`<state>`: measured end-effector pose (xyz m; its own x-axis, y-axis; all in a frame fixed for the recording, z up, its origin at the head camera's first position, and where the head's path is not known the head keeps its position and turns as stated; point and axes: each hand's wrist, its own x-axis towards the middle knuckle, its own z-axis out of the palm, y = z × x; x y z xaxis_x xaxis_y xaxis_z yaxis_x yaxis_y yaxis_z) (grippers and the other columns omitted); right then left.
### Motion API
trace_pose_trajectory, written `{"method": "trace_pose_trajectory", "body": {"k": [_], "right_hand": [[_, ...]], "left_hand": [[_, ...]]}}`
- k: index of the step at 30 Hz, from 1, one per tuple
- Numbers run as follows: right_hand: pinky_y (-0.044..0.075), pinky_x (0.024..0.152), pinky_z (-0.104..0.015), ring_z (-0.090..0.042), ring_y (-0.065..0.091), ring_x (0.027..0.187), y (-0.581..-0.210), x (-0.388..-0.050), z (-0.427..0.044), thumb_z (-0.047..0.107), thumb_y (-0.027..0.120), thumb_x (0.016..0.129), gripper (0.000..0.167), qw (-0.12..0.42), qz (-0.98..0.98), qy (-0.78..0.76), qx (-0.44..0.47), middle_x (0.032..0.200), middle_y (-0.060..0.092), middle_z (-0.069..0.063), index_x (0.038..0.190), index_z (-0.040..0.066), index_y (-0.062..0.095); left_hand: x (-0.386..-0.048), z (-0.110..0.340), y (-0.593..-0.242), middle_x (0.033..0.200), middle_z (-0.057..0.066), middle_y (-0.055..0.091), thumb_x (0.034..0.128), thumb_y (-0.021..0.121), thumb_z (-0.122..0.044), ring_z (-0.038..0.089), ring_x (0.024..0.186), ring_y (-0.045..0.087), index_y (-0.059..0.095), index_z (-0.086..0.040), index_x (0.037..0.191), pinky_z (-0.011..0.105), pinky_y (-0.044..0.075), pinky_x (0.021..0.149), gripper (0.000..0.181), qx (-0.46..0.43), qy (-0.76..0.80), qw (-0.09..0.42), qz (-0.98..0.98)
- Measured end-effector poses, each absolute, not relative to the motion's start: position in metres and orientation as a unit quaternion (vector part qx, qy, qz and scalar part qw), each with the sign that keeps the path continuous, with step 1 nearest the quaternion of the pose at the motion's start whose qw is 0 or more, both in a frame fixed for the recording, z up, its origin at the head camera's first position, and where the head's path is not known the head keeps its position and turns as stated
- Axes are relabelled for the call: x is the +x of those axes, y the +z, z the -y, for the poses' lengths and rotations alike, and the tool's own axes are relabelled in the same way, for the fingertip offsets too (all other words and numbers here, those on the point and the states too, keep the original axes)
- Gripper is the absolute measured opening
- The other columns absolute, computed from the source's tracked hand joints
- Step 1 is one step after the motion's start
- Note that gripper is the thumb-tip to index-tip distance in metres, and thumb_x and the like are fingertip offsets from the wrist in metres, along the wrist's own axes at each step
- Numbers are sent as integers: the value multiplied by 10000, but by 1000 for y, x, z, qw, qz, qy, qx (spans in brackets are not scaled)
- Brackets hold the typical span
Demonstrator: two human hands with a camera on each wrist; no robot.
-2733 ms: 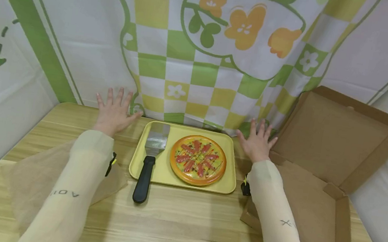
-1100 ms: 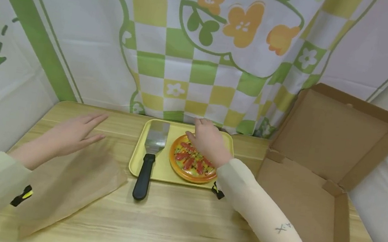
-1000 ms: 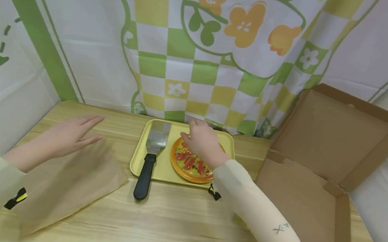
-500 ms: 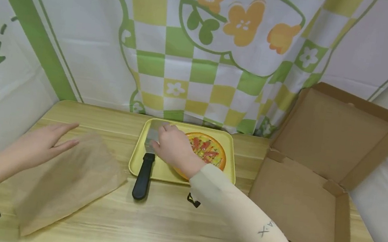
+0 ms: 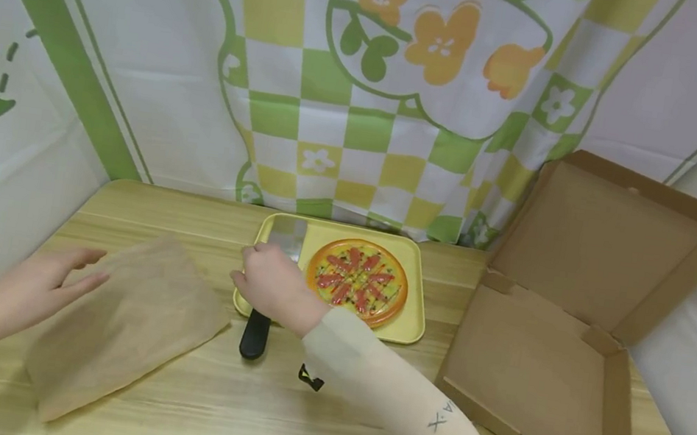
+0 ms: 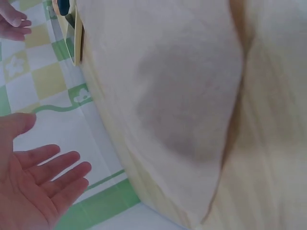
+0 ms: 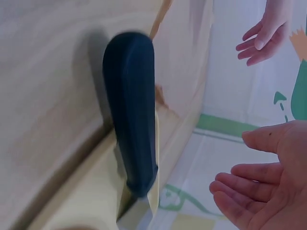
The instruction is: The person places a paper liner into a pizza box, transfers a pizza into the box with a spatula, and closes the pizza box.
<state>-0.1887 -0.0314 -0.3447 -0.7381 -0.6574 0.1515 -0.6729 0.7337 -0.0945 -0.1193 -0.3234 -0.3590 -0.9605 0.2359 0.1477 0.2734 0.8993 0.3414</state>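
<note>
The spatula (image 5: 288, 235) lies on the yellow tray (image 5: 414, 294) near the tabletop's (image 5: 291, 432) back edge, its black handle (image 5: 254, 338) overhanging the tray's front. Above it the right hand (image 5: 275, 285) has its fingers loosely parted, gripping nothing; the left hand (image 5: 38, 285), relaxed and holding nothing, hovers near the left edge. Stiff, probably light, likely slick along its blade (image 5: 291, 243), the spatula seems best taken by the handle.

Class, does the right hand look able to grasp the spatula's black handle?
Probably yes: the right hand hovers empty near the black handle, which juts past the tray, and nothing shows between them.
</note>
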Motion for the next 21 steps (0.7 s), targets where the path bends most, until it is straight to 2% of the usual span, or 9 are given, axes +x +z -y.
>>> {"method": "trace_pose_trajectory", "body": {"k": [6, 12, 16, 21], "right_hand": [[472, 591, -176, -88, 556, 659, -356, -184, 45, 263, 562, 902, 209, 33, 929, 87, 360, 740, 576, -10, 832, 77, 627], [377, 471, -169, -88, 431, 537, -368, -183, 54, 185, 576, 879, 294, 3, 928, 142, 345, 594, 448, 13, 610, 97, 496], [365, 475, -179, -96, 441, 553, -376, -183, 59, 179, 564, 876, 292, -16, 931, 160, 327, 601, 448, 16, 602, 109, 491], [381, 475, -192, -101, 469, 565, -386, -183, 64, 204, 574, 875, 243, -29, 940, 154, 303, 651, 506, -1, 658, 96, 566]], "left_hand": [[-108, 332, -368, 1107, 391, 499, 940, 487, -278, 532, 883, 529, 478, 163, 1166, 595, 426, 697, 495, -86, -200, 8, 976], [-99, 339, -374, 1118, 412, 472, 940, 479, -296, 557, 914, 505, 456, 182, 1170, 588, 429, 692, 531, -40, -208, -17, 977], [-94, 345, -378, 1122, 420, 456, 948, 453, -308, 548, 945, 495, 434, 229, 1149, 578, 428, 707, 573, -10, -208, -36, 977], [-90, 352, -383, 1025, 422, 503, 945, 439, -318, 521, 908, 526, 426, 271, 1090, 570, 420, 726, 607, 20, -197, -53, 979]]}}
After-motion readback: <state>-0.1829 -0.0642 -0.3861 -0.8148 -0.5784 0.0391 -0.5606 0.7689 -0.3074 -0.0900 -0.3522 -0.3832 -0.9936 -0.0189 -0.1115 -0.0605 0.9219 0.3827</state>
